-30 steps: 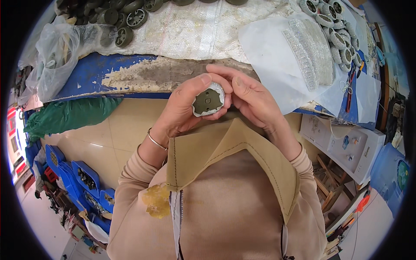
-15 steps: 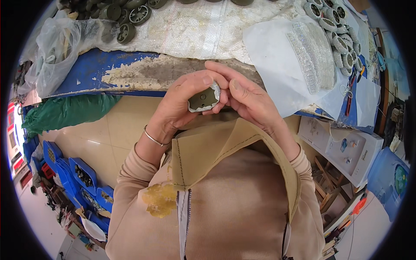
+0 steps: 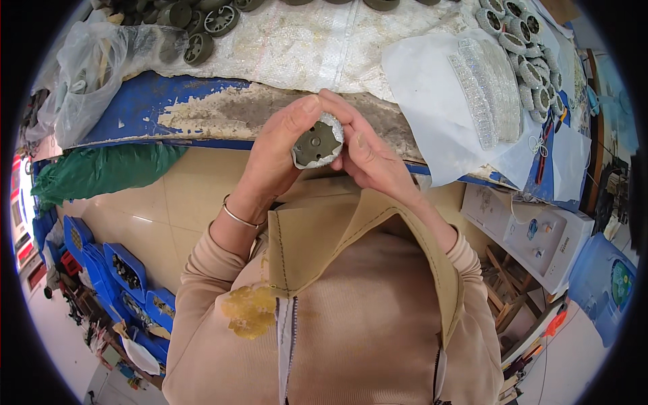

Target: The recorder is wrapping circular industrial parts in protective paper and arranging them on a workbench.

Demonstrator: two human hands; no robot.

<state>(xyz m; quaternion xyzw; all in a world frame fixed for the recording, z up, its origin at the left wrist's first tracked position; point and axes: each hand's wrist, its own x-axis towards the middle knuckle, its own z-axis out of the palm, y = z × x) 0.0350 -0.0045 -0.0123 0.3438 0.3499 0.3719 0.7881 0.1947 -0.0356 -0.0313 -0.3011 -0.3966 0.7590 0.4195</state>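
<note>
Between my two hands is a small olive-grey wheel [image 3: 316, 143], its flat holed face turned up toward me. A sparkly silver strip wraps around its rim, with an uneven edge sticking out past the face. My left hand [image 3: 280, 135] curls around the wheel's left side, thumb on the upper rim. My right hand [image 3: 368, 145] presses its fingers against the right side of the strip; some of those fingertips are hidden behind the wheel. Both hands are just in front of the worn table edge.
Bare olive wheels [image 3: 198, 48] lie at the far left of the table. Glittery strips [image 3: 482, 94] rest on white paper at the right, beside wrapped wheels [image 3: 533, 74] and a pair of red-handled pliers [image 3: 543, 162]. Blue bins [image 3: 125, 266] stand on the floor at left, below a green bag [image 3: 101, 172].
The wheel has turned so more of its face shows. My left thumb has shifted up along its rim, and my right hand has moved slightly left.
</note>
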